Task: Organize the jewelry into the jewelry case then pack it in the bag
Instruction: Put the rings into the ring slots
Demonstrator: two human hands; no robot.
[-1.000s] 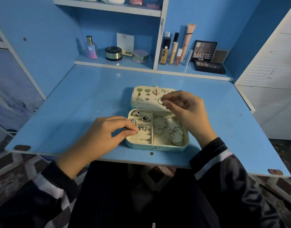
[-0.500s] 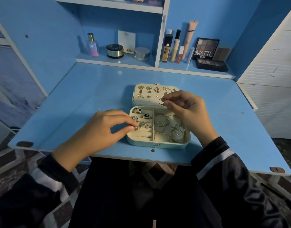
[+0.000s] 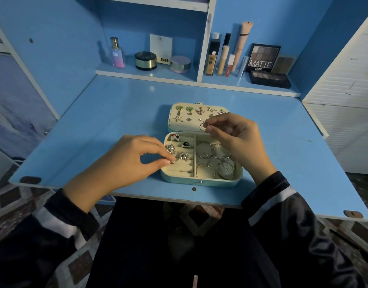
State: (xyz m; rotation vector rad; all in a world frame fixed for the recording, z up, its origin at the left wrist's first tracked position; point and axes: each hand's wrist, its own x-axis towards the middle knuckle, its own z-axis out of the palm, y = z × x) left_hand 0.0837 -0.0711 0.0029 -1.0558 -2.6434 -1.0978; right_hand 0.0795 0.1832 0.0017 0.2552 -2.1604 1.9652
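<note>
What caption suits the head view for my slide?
Over an open jewelry case, the right hand pinches a small gold hoop; the left hand pinches a silver piece.

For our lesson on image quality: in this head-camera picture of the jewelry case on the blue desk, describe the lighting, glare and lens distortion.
Head view: dim bluish light, the lap nearly black. Head view: a small pale glare spot on the desk behind the jewelry case. Head view: wide-angle stretch leans the white cabinet outward. Head view: centre sharp, MATTE on the eyeshadow palette legible.
</note>
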